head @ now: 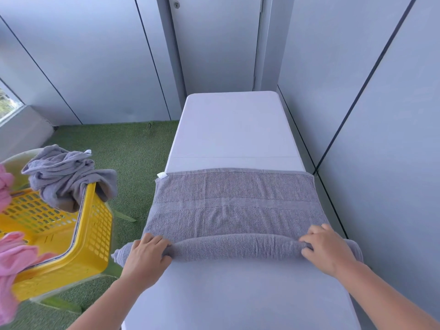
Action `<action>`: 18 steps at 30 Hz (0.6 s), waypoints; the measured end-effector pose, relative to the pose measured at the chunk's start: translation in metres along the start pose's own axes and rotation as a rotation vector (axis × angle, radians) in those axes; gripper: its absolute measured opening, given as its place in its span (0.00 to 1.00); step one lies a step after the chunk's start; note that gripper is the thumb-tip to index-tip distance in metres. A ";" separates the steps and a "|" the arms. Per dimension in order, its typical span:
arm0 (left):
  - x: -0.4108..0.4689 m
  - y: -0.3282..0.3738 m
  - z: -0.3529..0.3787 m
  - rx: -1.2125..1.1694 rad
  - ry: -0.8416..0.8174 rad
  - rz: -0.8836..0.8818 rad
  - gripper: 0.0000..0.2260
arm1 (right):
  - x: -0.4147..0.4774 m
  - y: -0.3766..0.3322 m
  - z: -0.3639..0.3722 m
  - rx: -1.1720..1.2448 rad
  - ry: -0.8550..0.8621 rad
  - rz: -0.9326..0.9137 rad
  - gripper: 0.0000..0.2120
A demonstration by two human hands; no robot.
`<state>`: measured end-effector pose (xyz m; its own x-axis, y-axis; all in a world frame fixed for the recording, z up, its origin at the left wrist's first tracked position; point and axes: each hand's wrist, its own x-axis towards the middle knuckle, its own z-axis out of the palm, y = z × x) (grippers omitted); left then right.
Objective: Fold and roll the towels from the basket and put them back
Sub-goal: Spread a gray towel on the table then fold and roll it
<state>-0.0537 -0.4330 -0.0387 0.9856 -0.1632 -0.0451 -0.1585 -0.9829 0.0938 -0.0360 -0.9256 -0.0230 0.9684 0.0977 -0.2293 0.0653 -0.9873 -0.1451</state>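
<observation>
A grey towel (pixel 234 203) lies folded across the white table (pixel 233 129). Its near edge is wound into a thick roll (pixel 235 246) running from side to side. My left hand (pixel 146 254) grips the roll's left end, fingers curled over the top. At the right end, my right hand (pixel 325 247) holds the roll the same way. The far part of the towel lies flat, with a small white label at its far left corner. A yellow perforated basket (pixel 92 234) stands at the left.
A crumpled grey towel (pixel 69 177) hangs over the basket's far rim, and pink towels (pixel 12 258) spill over its near left side. Green artificial turf (pixel 133 153) covers the floor. Grey wall panels close in on the right and behind the table.
</observation>
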 end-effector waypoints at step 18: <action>0.006 0.000 -0.005 -0.044 -0.090 -0.030 0.25 | 0.006 0.007 0.014 -0.037 0.027 -0.057 0.29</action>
<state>-0.0478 -0.4339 -0.0337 0.9801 -0.1426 -0.1379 -0.1241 -0.9831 0.1343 -0.0329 -0.9300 -0.0384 0.9690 0.1513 -0.1954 0.1291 -0.9841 -0.1219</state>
